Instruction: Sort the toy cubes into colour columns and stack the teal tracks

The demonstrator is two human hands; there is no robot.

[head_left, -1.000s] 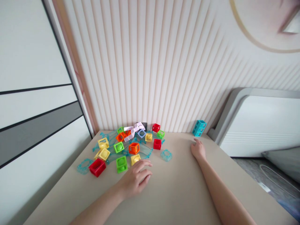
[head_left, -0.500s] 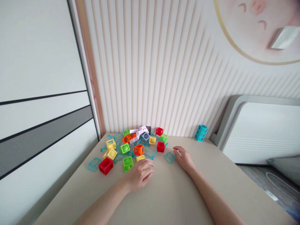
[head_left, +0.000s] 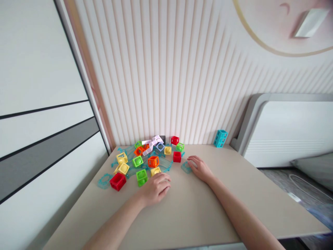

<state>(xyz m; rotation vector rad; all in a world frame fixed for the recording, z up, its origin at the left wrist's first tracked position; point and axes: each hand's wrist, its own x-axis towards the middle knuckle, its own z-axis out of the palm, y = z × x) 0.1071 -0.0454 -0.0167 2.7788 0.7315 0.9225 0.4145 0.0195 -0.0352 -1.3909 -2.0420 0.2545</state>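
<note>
My left hand (head_left: 156, 188) rests palm down on the table, its fingers loosely bent and slightly apart, with no object visible in it. Just beyond it is a yellow cube block (head_left: 155, 171), and a green block (head_left: 142, 177) stands to its left. My right hand (head_left: 200, 168) lies with its fingers stretched forward, the fingertips over the edge of a flat translucent teal piece (head_left: 185, 167). Whether they press on that piece I cannot tell. A red cube block (head_left: 177, 157) sits a little beyond and left of those fingertips.
Several coloured blocks and curved translucent teal tracks (head_left: 166, 164) are heaped toward the wall. A larger red block (head_left: 118, 181) is at the left front, beside another flat teal piece (head_left: 104, 181). A blue block tower (head_left: 220, 138) stands at the back right of the table (head_left: 197, 218).
My right hand has shifted left onto the flat teal piece, which it was beside before. My left hand has barely moved. The whole view has tilted slightly downward.
</note>
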